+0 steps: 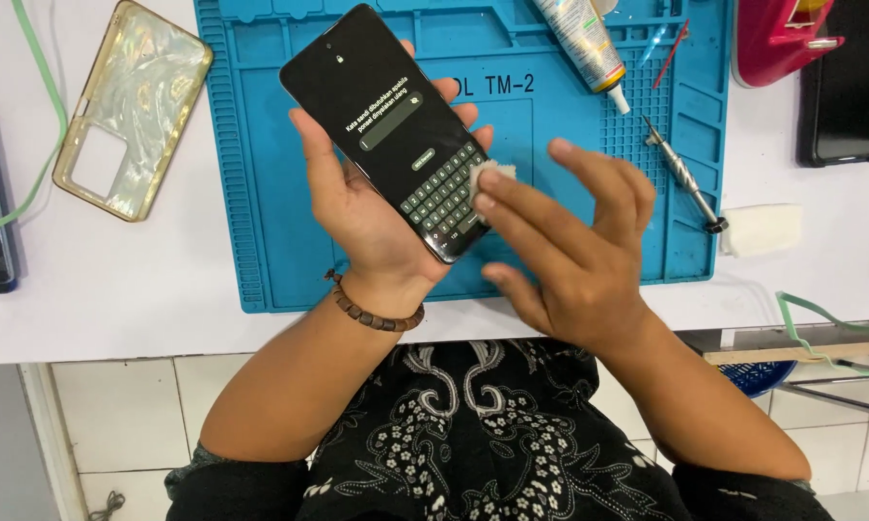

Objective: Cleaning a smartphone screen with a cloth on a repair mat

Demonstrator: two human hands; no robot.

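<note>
Right hand (574, 256) presses a small white wipe (492, 174) with its fingers onto the lit smartphone (391, 125), gripped in the left hand (367, 207) over the blue repair mat (261, 193). Screen cleaning underway; the upper glass likely calls for wiping next.

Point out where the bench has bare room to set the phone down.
Bare white table between the phone case and blue mat; also the mat's lower right below the screwdriver. Crowded top right: glue tube, red object, dark phone.
</note>
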